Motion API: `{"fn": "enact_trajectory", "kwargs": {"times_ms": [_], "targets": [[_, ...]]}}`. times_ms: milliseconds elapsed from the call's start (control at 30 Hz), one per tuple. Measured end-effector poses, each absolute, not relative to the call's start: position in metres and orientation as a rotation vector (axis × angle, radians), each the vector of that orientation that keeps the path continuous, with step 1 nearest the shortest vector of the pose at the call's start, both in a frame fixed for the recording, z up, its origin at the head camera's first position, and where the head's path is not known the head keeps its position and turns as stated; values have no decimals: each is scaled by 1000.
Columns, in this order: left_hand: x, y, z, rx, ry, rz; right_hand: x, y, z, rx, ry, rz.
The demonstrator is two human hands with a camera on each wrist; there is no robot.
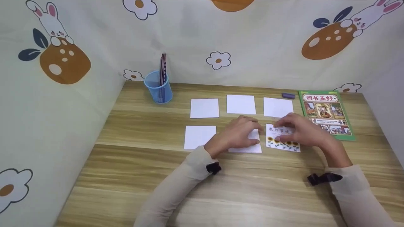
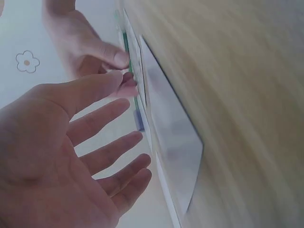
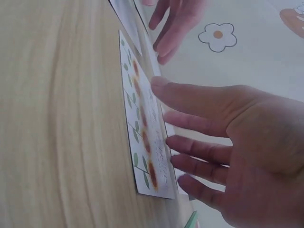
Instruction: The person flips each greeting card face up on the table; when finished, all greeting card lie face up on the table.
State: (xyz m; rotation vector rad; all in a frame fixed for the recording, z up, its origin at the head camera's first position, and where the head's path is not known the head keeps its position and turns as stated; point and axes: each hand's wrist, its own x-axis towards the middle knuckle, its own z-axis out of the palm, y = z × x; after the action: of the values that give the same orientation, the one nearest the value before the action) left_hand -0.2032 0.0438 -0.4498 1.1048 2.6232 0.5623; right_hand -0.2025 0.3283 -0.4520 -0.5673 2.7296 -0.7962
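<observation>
A person's right hand (image 1: 300, 129) lies with straight, slightly spread fingers over the upper part of a sunflower card (image 1: 285, 144), fingertips (image 3: 161, 85) at or just above its face in the right wrist view, nothing pinched or curled around; the left hand (image 1: 240, 134) is likewise open, fingers extended flat over a blank white card (image 1: 247, 148) just beside it, though the left wrist view shows the palm lifted off the wood and whether the fingertips press the paper cannot be told. The work in hand appears to be settling the printed card into its place in the grid, and it would go best with light, even pressure from flat fingers, sliding rather than lifting, so the thin card stays square with its neighbours and does not nudge the blank one. The sunflower card sits at the right end of the front row on the wooden table (image 1: 142, 164), face up, white with a line of handwritten-style characters across the top and a band of orange sunflowers with green leaves along the bottom edge; it looks thin, flat and easily shifted. Four more white cards lie around it, a blue pencil cup (image 1: 157, 86) stands at the back left, and a green book (image 1: 326, 113) lies to the right.
</observation>
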Motion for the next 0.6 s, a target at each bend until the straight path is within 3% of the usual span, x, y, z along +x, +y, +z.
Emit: {"fn": "enact_trajectory", "kwargs": {"times_ms": [333,600], "targets": [[-207,14,-456,1079,2622,583,-201,327,-448,-592,2705,-823],[-208,-4,-455,1015,2572,659,-207,284,-449,-765,2702,-921]]}}
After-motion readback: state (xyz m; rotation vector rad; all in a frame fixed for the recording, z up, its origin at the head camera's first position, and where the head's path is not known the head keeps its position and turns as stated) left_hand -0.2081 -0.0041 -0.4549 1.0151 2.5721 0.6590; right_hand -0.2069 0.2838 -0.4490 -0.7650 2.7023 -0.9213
